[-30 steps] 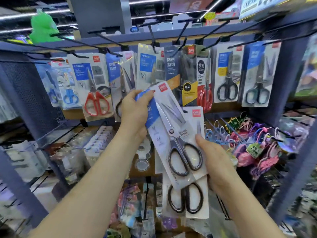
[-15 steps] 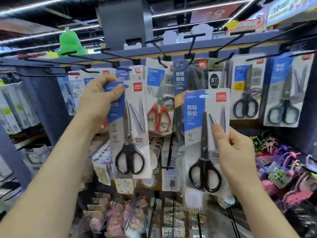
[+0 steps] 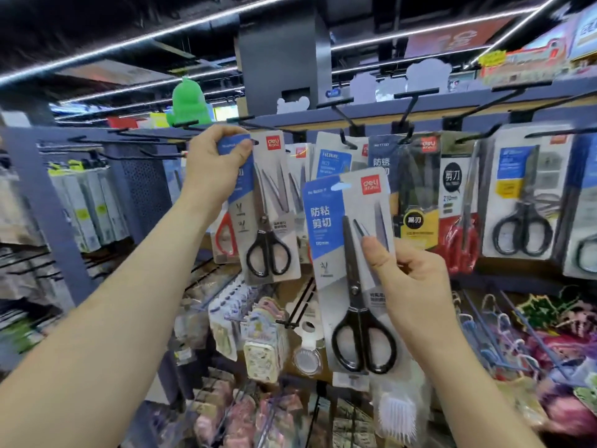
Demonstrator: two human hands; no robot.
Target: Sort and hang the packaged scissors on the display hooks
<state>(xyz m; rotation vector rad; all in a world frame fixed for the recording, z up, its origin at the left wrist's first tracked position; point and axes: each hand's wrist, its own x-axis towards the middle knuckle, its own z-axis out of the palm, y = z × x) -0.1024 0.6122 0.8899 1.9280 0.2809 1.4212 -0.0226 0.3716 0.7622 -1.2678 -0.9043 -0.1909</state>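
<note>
Two packs are being held, one per hand. (A)

Logging. What is the left hand doing? (B)

It is gripping the left pack at its top corner. The fingers are curling behind the card and the thumb is pressing on the front beside the hang hole. Black-handled scissors are sitting inside, points up. (A)

Where is that pack sitting? (B)

It is hanging from the grip, high up. Its top edge is lying just under a hook on the rail, in front of the hung row. Whether the hole is catching the hook: cannot tell. (A)

And the right hand? (B)

It is clamping the right pack at the right edge. The thumb is lying on the front near the blades and the fingers are curling behind. (A)

Position? (B)

It is sitting lower and nearer the camera, tilting slightly. Its hang hole is showing free, well below the hooks. It is overlapping the dark pack behind. A red pack and a far pack are hanging further right. (A)
</note>
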